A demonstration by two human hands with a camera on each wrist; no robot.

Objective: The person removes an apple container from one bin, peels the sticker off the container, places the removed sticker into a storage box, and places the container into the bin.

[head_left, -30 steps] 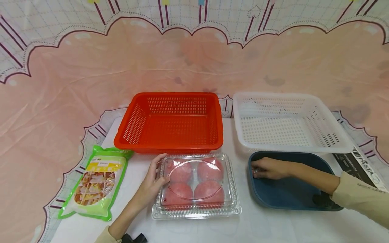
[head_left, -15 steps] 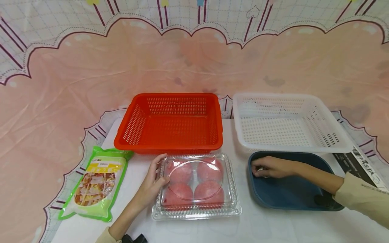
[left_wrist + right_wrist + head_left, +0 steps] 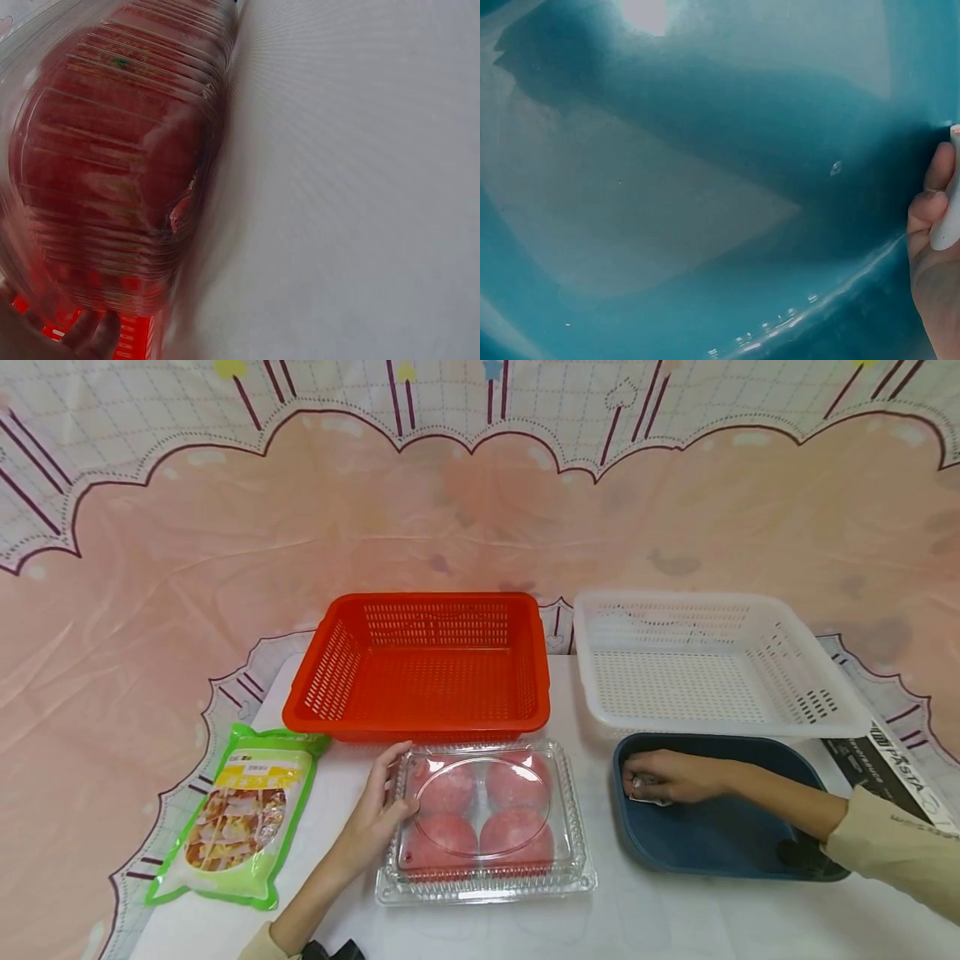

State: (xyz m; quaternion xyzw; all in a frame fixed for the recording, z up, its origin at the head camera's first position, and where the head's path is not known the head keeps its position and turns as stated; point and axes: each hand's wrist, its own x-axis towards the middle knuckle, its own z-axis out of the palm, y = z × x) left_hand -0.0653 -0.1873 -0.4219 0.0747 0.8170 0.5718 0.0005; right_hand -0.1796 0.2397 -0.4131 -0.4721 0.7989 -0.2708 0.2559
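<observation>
My left hand (image 3: pixel 378 810) holds the left side of a clear plastic clamshell box (image 3: pixel 483 893), its thumb on the near side and its fingers bent at the far corner. Inside the box lie several pinkish-red round pieces, which also show through the ribbed wall of the clamshell box (image 3: pixel 105 165) in the left wrist view. Over on the right, my right hand (image 3: pixel 678 775) is inside a dark blue tub (image 3: pixel 735 852). It pinches a small whitish wad (image 3: pixel 647 789) low against the left end of the tub. Fingers hide most of the wad.
A red perforated basket (image 3: pixel 438 685) stands behind the clamshell box. To its right is a white perforated basket (image 3: pixel 682 685), with a black-and-white printed packet (image 3: pixel 885 772) partly under it. A green food bag (image 3: pixel 236 814) lies at the left.
In the tub, my right hand has shifted slightly right and toward me, and more of the whitish wad shows. My left hand and the clamshell box stay put.
</observation>
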